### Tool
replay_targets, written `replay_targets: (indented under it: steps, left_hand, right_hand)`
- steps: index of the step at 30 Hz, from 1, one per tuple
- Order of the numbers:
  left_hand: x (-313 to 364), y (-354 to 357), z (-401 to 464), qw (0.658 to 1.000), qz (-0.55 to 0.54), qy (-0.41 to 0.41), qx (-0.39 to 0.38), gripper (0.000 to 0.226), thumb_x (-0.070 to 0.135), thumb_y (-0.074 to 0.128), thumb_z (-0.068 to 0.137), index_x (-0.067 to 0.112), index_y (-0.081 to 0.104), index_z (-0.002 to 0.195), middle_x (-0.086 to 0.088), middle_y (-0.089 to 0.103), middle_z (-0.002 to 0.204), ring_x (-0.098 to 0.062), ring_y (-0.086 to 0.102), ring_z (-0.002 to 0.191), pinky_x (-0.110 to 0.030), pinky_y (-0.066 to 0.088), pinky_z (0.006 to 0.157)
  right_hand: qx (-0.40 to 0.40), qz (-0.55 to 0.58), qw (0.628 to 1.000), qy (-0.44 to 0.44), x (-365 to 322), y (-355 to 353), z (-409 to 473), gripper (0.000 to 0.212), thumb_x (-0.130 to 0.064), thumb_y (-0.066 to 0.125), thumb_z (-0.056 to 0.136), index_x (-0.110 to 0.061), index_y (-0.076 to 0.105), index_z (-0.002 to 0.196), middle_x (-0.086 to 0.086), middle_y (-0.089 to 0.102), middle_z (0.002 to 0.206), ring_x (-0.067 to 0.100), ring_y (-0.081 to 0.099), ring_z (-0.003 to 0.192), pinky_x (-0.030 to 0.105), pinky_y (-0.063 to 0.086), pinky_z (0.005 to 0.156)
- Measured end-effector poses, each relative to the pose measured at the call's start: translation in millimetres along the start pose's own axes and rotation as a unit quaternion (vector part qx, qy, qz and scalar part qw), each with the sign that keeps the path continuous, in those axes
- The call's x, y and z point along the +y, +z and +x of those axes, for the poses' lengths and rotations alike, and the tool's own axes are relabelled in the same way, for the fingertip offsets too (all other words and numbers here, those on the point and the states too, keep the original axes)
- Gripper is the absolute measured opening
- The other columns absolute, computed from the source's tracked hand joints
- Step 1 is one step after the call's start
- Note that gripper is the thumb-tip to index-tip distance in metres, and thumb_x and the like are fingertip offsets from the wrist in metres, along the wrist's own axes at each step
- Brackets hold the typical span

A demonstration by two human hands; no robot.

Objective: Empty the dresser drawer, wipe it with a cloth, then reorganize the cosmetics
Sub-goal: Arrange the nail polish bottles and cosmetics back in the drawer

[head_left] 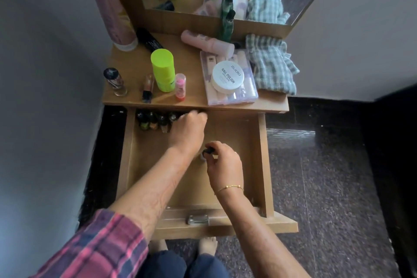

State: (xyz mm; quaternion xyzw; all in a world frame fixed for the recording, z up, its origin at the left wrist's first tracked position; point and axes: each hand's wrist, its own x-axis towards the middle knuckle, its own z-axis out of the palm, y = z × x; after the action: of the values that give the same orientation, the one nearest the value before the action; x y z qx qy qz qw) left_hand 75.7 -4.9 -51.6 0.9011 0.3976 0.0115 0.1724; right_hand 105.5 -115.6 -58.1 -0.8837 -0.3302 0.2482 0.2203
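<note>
two hands in the wooden drawer (261,153): left hand (187,130) among dark-capped bottles (155,119) (grip unclear), right hand (222,165) pinching a black-capped bottle (206,153)

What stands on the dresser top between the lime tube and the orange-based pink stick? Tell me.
Nothing. In the head view the lime tube and the pink stick stand side by side, and no other object sits between them.

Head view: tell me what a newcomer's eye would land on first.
The open drawer fills the middle, with the left hand reaching to a row of small dark bottles at its back left corner and the right hand pinching a black-capped bottle mid-drawer. On the dresser top above, a bright lime-green tube stands left of a white nail polish jar, with a checked cloth bunched at the right.
</note>
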Motion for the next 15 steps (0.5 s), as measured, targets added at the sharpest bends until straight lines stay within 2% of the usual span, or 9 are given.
replay_targets:
  steps: [4,7,11,13,15]
  left_hand:
    - [-1.5,-0.6,-1.7,0.999,0.029,0.022,0.017,0.017,0.007,0.051,0.090,0.012,0.065,0.098,-0.013,0.066,0.096,-0.037,0.066,0.085,-0.042,0.051,0.065]
    - [-5.2,1.8,-12.7,0.997,-0.025,0.023,0.069,0.015,0.007,0.062,0.084,0.014,0.068,0.095,-0.010,0.067,0.093,-0.039,0.065,0.070,-0.042,0.051,0.053]
    - [-7.0,2.6,-34.1,0.987,-0.068,0.035,0.139,0.029,0.005,0.072,0.075,0.015,0.070,0.102,-0.004,0.068,0.097,-0.034,0.066,0.063,-0.039,0.055,0.048]
    - [-5.1,7.7,-44.9,0.988,-0.099,0.024,0.113,0.025,0.007,0.070,0.078,0.017,0.072,0.101,-0.003,0.069,0.093,-0.030,0.067,0.065,-0.037,0.057,0.054]
    - [-4.2,19.4,-48.1,0.987,-0.153,-0.040,0.022,0.023,0.012,0.060,0.086,0.022,0.070,0.104,-0.004,0.070,0.095,-0.030,0.067,0.080,-0.040,0.057,0.069]
  right_hand:
    - [-0.002,-0.007,1.000,-0.005,-0.1,-1.9,6.5,0.026,-0.009,0.056,0.088,-0.018,0.064,0.111,0.002,0.066,0.108,0.021,0.060,0.099,0.033,0.052,0.086]
    - [-0.002,-0.008,1.000,-0.004,0.0,-3.8,9.4,0.026,-0.010,0.057,0.089,-0.018,0.063,0.112,0.002,0.066,0.109,0.021,0.059,0.099,0.031,0.050,0.086]
    - [0.008,0.003,1.000,0.004,1.1,-5.2,12.0,0.027,-0.011,0.057,0.089,-0.018,0.062,0.114,0.002,0.065,0.110,0.021,0.060,0.100,0.031,0.050,0.088]
    - [0.010,0.000,1.000,0.009,2.0,-6.7,14.8,0.030,-0.010,0.055,0.089,-0.018,0.060,0.118,0.002,0.064,0.113,0.022,0.058,0.103,0.029,0.046,0.087]
    - [0.010,-0.001,1.000,0.014,2.7,-8.1,18.1,0.032,-0.010,0.052,0.091,-0.018,0.058,0.121,0.002,0.062,0.115,0.022,0.055,0.105,0.027,0.043,0.086]
